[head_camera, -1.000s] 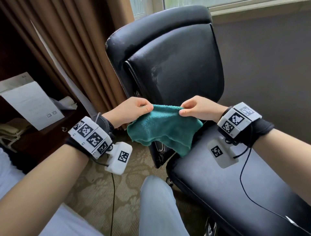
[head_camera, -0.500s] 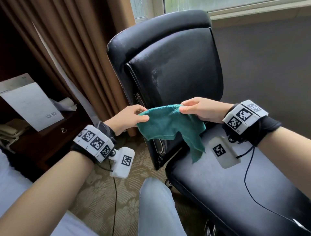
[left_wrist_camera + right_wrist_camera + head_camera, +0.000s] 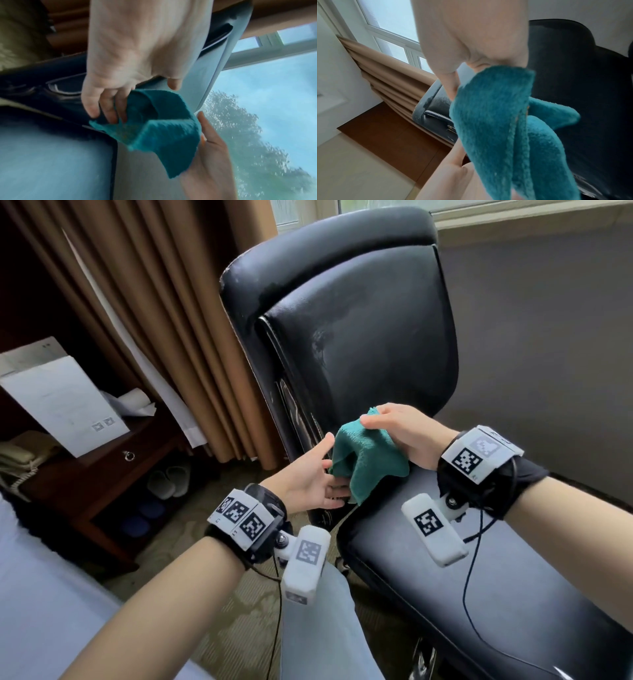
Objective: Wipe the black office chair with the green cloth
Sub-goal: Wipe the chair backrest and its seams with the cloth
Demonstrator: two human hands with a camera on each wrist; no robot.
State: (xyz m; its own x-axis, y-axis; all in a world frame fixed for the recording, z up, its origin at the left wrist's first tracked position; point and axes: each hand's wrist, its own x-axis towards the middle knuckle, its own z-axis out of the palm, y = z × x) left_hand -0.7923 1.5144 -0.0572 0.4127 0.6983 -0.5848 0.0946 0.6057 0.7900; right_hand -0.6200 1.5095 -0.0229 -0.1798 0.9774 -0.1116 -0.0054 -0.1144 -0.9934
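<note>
Green cloth [image 3: 368,460] over chair [image 3: 359,337] seat; brown curtain [image 3: 178,302] behind

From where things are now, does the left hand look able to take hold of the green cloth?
Probably yes. The left hand is open, palm up, right beside the green cloth that hangs from the right hand, with nothing between them.

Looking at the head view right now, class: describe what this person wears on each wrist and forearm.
Both forearms are bare, with no sleeves. The left wrist carries a black strap with a white band of square black-and-white markers, and a white camera block with its own marker. The right wrist wears the same band and block. A thin black cable trails from it.
</note>
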